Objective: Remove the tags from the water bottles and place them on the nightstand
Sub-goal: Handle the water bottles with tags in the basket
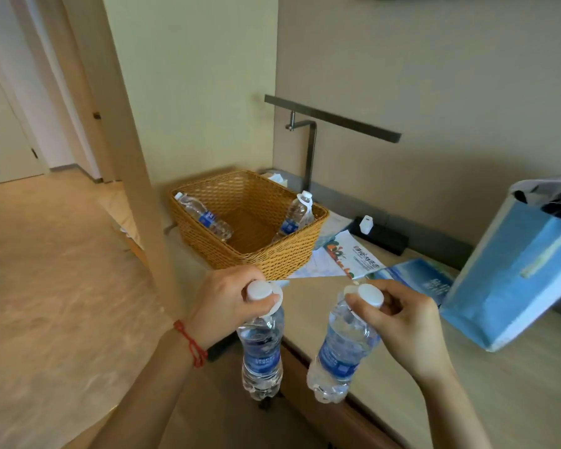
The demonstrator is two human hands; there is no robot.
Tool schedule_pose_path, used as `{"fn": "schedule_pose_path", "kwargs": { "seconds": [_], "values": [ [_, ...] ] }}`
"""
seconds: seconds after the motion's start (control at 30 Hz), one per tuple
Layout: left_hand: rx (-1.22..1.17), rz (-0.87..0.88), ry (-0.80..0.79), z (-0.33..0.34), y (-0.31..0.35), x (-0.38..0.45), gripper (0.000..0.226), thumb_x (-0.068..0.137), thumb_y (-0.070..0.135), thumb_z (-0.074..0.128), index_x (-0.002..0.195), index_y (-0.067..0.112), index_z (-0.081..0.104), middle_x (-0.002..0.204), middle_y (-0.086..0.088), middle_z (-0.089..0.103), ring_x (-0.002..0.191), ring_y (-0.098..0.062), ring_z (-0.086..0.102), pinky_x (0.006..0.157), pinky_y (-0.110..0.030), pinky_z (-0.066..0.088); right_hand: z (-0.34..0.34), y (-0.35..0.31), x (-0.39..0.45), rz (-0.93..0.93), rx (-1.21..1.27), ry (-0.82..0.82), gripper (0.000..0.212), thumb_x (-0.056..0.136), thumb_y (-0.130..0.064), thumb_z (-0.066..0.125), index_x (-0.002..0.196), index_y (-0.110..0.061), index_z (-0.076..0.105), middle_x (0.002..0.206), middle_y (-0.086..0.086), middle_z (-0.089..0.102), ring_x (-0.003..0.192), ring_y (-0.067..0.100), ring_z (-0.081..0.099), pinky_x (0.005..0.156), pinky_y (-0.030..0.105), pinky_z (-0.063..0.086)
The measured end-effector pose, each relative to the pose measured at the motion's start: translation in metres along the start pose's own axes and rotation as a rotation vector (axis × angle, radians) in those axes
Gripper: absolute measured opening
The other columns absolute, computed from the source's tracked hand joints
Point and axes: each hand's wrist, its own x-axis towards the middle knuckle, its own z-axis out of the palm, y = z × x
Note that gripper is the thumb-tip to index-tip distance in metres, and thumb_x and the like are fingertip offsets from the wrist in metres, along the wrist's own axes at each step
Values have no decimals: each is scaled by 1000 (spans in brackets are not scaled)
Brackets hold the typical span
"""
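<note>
My left hand (225,303) grips the neck of a clear water bottle (261,354) with a blue label and white cap; a white paper tag (277,298) hangs round its neck under my thumb. My right hand (405,322) holds a second bottle (340,354) the same way, with its white tag (350,294) at the cap. Both bottles hang upright in the air by the front edge of the nightstand (467,384). Two more bottles (204,217) (293,220) lie in the wicker basket (272,257).
The basket stands at the nightstand's far left corner. Leaflets (347,254) and a blue booklet (425,277) lie behind my hands. A blue paper bag (512,270) stands at the right. A desk lamp (311,147) and a power strip (382,234) sit against the wall.
</note>
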Motion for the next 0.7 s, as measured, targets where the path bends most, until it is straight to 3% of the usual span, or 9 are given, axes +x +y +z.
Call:
{"fn": "schedule_pose_path", "kwargs": {
  "seconds": [0.27, 0.37, 0.47, 0.53, 0.7],
  "values": [
    [-60, 65, -10, 73, 35, 57, 38, 71, 50, 58, 70, 12, 60, 61, 3, 60, 57, -17, 53, 50, -31, 43, -72, 55, 31, 25, -108, 95, 13, 67, -38, 76, 67, -37, 63, 62, 8, 65, 61, 29, 58, 56, 44, 50],
    [-57, 78, -23, 99, 43, 78, 35, 71, 46, 65, 71, 12, 61, 63, 8, 57, 57, -12, 52, 51, -16, 38, -92, 73, 41, 20, -147, 148, 19, 68, -35, 77, 65, -40, 59, 62, 8, 64, 59, 26, 56, 54, 39, 47],
    [-58, 91, -55, 121, 50, 96, 24, 69, 28, 78, 69, 11, 61, 62, 13, 52, 54, 1, 47, 50, -6, 31, -104, 90, 50, 38, -166, 180, 22, 70, -31, 77, 65, -40, 57, 63, 4, 65, 60, 25, 57, 53, 38, 49],
    [-95, 105, -70, 133, 50, 109, 21, 69, 23, 79, 67, 13, 60, 59, 20, 47, 53, 6, 48, 51, -3, 31, -108, 101, 57, 57, -181, 188, 21, 70, -30, 76, 66, -38, 57, 62, 4, 65, 61, 25, 58, 52, 40, 49],
    [-137, 151, -92, 166, 33, 143, 23, 70, 25, 78, 66, 14, 58, 58, 17, 44, 51, 7, 40, 49, -6, 31, -102, 131, 78, 150, -223, 214, 17, 70, -32, 76, 79, -26, 63, 64, -5, 63, 59, 15, 57, 50, 25, 46]
  ]
}}
